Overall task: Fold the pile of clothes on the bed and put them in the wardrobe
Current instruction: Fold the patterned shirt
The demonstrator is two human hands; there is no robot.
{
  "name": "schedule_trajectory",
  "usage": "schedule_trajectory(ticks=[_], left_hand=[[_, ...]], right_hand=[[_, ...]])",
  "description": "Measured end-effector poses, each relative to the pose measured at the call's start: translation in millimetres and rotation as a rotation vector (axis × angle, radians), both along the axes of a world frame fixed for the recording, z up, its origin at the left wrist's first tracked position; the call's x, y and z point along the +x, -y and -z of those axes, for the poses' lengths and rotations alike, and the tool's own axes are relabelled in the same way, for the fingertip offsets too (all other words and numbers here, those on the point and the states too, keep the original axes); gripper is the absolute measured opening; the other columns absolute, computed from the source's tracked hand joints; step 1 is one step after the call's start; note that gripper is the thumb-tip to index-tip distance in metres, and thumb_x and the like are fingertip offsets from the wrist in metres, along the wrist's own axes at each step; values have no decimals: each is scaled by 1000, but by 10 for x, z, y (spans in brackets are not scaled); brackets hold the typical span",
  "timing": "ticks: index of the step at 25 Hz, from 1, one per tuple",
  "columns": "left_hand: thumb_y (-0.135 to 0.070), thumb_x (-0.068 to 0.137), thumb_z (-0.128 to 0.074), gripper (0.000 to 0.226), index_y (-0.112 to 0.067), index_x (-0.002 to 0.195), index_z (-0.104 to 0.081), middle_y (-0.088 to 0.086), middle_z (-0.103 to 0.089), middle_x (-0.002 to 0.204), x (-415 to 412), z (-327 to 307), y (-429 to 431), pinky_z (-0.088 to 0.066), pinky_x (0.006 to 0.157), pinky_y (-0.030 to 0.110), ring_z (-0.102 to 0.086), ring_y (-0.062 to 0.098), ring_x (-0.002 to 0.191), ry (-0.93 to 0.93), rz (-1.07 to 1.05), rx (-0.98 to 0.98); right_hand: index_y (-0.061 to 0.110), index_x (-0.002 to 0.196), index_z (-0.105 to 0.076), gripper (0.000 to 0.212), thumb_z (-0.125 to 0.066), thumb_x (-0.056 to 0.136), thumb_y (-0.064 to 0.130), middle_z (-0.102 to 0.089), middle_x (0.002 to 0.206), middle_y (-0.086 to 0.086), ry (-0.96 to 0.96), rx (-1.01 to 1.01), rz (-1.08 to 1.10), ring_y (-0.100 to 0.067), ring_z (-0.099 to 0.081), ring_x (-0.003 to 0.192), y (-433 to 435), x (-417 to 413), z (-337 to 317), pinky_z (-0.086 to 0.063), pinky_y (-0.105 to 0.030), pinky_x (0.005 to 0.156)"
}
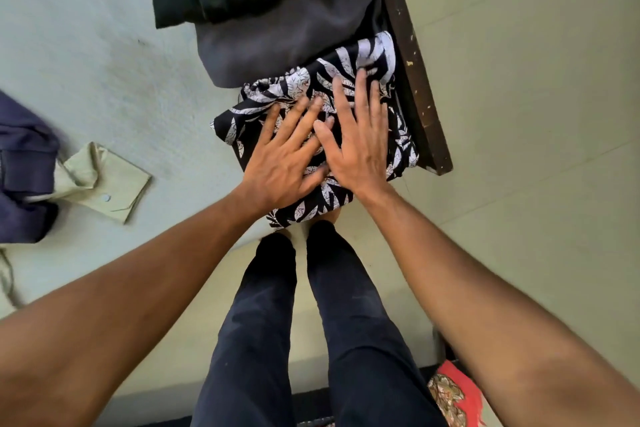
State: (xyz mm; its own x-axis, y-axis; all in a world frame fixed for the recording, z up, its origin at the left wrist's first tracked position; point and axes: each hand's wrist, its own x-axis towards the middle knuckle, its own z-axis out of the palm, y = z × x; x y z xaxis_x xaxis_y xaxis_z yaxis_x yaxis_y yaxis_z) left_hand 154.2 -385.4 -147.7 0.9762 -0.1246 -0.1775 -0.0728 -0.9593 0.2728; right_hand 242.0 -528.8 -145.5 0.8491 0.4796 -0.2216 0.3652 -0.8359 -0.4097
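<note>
red patterned fabric (453, 392) bottom right | pale tiled floor (536, 114) | dark trousers (346, 340)

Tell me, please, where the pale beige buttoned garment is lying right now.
The pale beige buttoned garment lies at the left of the head view on the pale green sheet, against the crumpled navy garment.

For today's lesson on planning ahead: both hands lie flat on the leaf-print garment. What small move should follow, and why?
Probably lift both hands off: the left hand and right hand press flat on the leaf-print garment, which already looks folded beside the grey garment, while the beige garment lies unfolded.
</note>
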Motion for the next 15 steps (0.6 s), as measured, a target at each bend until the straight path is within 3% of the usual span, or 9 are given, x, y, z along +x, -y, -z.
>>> schedule_trajectory(ticks=[2, 4, 5, 7, 9, 10, 12, 15], left_hand=[[-52, 102, -35, 66, -19, 158, -29, 9, -13, 168, -120, -84, 1, -13, 123, 55, -8, 26, 156, -25, -75, -28], [-45, 98, -45, 60, -20, 153, -40, 7, -22, 166, -264, -197, -35, -24, 120, 52, -19, 25, 153, -66, -199, -95], [-39, 96, -51, 55, -20, 147, -48, 6, -32, 162, -329, -274, -82, -32, 114, 50, -29, 26, 149, -76, -267, -138], [-30, 94, -58, 36, -17, 127, -65, 4, -56, 142, -483, -428, -256, -50, 96, 46, -52, 28, 127, -82, -417, -232], [-26, 93, -58, 25, -17, 112, -72, 3, -69, 117, -681, -568, -531, -54, 82, 44, -60, 29, 107, -94, -583, -298], [-26, 92, -56, 25, -16, 108, -73, 2, -71, 111, -819, -643, -720, -55, 80, 44, -62, 29, 103, -76, -663, -310], [-26, 90, -55, 27, -15, 105, -74, 3, -72, 106, -1205, -815, -1211, -55, 78, 43, -63, 30, 98, 6, -797, -289], [-21, 91, -60, 20, -13, 102, -74, 3, -71, 102, -1790, -1063, -2022, -50, 81, 36, -62, 27, 94, 107, -1044, -297]], right_hand=[[29, 163, -17, 68, -33, 104, 58, -5, 172, -9, -72, -77, -44, -29, -3, 158, 10, 61, 22, -6, -54, 126], [29, 163, -15, 69, -41, 104, 54, -2, 172, -8, -123, -90, -58, -29, -4, 158, -2, 88, -103, -7, -53, 126], [28, 162, -21, 69, -50, 102, 47, -6, 172, -8, -157, -70, -31, -29, -9, 157, -43, 101, -218, -12, -51, 125], [24, 150, -47, 55, -62, 98, 33, -32, 162, -8, -233, 9, 58, -25, -33, 148, -144, 98, -486, -28, -42, 121], [22, 123, -69, 27, -65, 96, 25, -59, 131, -1, -295, 84, 132, -13, -59, 115, -299, 92, -736, -48, -32, 105], [22, 113, -73, 18, -66, 96, 23, -64, 117, 4, -343, 111, 165, -8, -63, 99, -437, 66, -850, -53, -27, 93], [24, 100, -74, 9, -67, 96, 20, -71, 98, 6, -531, 163, 200, -7, -65, 83, -892, -62, -1002, -52, -21, 79], [23, 87, -69, 17, -63, 98, 11, -68, 79, 4, -802, 193, 178, -9, -61, 69, -1808, -431, -1153, -46, -12, 58]])
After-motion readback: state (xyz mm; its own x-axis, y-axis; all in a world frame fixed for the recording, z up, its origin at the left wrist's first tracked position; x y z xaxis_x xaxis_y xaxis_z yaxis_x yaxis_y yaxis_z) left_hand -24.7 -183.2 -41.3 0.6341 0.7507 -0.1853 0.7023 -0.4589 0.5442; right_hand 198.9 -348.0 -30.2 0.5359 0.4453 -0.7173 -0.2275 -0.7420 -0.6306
